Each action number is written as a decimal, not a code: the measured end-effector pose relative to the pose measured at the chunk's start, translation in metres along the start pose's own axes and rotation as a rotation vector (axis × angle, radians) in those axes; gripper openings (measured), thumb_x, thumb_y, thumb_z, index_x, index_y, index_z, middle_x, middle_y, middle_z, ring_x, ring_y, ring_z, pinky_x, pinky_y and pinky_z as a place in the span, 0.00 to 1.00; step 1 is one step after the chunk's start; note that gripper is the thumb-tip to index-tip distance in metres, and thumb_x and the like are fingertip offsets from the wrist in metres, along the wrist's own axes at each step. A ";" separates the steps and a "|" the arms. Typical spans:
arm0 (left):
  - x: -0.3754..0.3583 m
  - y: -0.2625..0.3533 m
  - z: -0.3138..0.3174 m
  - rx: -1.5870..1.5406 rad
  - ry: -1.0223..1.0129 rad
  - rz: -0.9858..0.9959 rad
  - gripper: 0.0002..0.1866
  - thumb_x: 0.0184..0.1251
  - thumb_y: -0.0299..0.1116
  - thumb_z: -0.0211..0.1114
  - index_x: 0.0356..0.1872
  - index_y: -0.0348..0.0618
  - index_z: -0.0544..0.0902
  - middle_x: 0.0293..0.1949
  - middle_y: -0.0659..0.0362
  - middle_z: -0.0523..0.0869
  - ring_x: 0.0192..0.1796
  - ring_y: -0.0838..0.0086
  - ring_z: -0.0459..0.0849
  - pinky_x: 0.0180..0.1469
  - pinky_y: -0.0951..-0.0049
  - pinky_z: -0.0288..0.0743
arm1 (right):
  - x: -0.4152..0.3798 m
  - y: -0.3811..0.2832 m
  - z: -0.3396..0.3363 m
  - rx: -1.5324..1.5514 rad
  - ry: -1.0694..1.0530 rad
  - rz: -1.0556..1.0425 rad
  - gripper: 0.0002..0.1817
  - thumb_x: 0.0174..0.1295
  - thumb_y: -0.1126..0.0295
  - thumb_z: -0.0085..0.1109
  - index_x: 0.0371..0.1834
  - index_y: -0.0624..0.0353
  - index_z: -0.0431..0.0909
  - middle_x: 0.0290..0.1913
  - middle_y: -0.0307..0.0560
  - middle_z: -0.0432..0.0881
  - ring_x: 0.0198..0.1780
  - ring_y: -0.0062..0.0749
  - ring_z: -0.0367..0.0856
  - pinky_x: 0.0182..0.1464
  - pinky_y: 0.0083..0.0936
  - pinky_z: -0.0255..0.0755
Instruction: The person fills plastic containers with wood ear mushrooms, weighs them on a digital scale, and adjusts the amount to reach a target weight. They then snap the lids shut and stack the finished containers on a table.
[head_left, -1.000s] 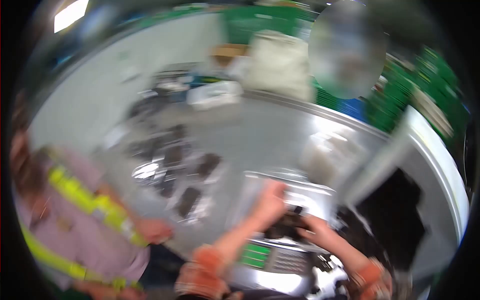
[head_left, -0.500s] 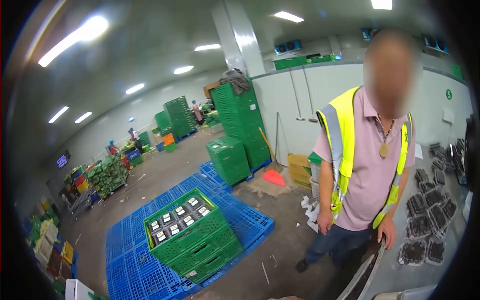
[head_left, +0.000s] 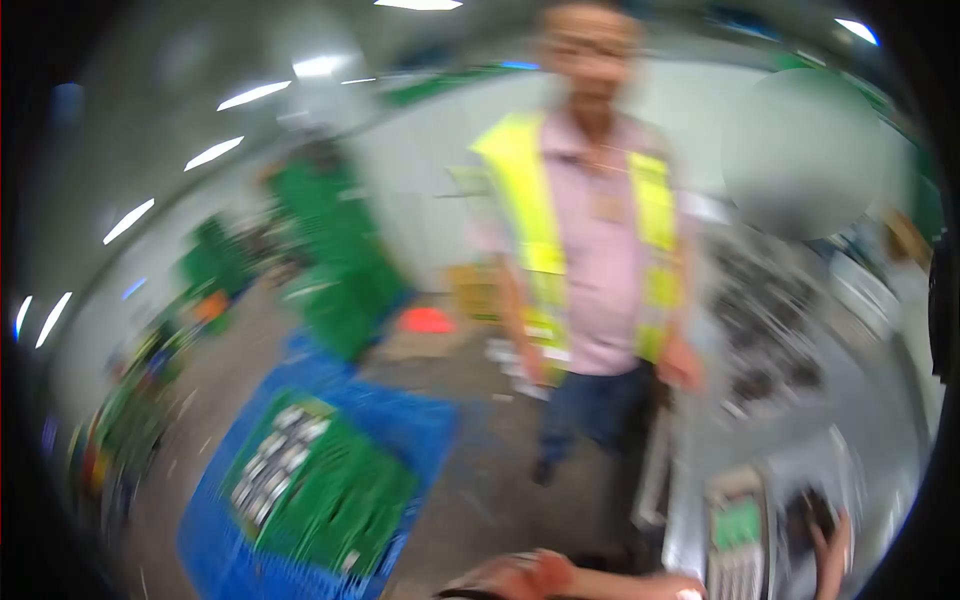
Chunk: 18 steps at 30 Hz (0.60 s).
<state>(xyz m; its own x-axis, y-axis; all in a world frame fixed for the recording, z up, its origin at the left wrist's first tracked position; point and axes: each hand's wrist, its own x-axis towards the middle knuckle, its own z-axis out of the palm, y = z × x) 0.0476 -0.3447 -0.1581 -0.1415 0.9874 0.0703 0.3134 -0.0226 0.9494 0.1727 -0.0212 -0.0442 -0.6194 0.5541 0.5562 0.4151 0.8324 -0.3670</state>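
Along the bottom edge my left forearm stretches to the right, and my left hand [head_left: 678, 587] is cut off by the frame, its fingers mostly hidden; a small white spot shows at it. My right hand [head_left: 833, 548] is at the lower right, fingers extended against a dark item [head_left: 808, 515] on a pale grey surface. Between the hands lies a device with a green display [head_left: 738, 522] and a keypad, like a weighing scale. Motion blurs the picture.
Clear packs with dark contents [head_left: 760, 320] cover part of the metal table [head_left: 690, 450]. A person in a yellow vest [head_left: 600, 250] stands at its far side. Green crates [head_left: 340, 490] holding labelled packs stand on a blue pallet [head_left: 420, 420] to the left.
My view has swung to the right, so the person and crates sit further left. My forearm, my right hand and the device with the green display have come into view.
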 end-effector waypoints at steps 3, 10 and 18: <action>-0.009 0.083 -0.036 0.517 -0.191 -0.036 0.10 0.55 0.33 0.61 0.35 0.37 0.79 0.35 0.48 0.80 0.42 0.54 0.79 0.46 0.58 0.72 | 0.026 -0.093 -0.064 0.076 -0.520 0.162 0.19 0.56 0.64 0.59 0.50 0.58 0.74 0.43 0.57 0.80 0.45 0.50 0.78 0.48 0.38 0.72; -0.001 0.083 -0.003 0.664 -0.619 0.103 0.16 0.59 0.45 0.61 0.44 0.49 0.79 0.36 0.53 0.80 0.42 0.58 0.79 0.44 0.59 0.73 | 0.020 -0.054 -0.052 -0.017 -0.586 0.313 0.23 0.48 0.71 0.58 0.51 0.50 0.73 0.37 0.57 0.79 0.43 0.53 0.77 0.47 0.40 0.72; 0.022 0.056 0.007 0.421 -0.861 0.026 0.17 0.60 0.44 0.59 0.46 0.47 0.79 0.39 0.50 0.79 0.43 0.56 0.79 0.45 0.61 0.74 | 0.015 -0.044 -0.056 0.285 -0.344 0.566 0.12 0.49 0.76 0.56 0.39 0.61 0.74 0.28 0.50 0.80 0.28 0.35 0.80 0.34 0.29 0.75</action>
<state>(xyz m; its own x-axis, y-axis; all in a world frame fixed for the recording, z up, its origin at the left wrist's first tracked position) 0.0681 -0.3232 -0.1058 0.5564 0.7676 -0.3182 0.6420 -0.1540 0.7511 0.1822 -0.0498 0.0226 -0.5551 0.8314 -0.0257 0.5733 0.3601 -0.7360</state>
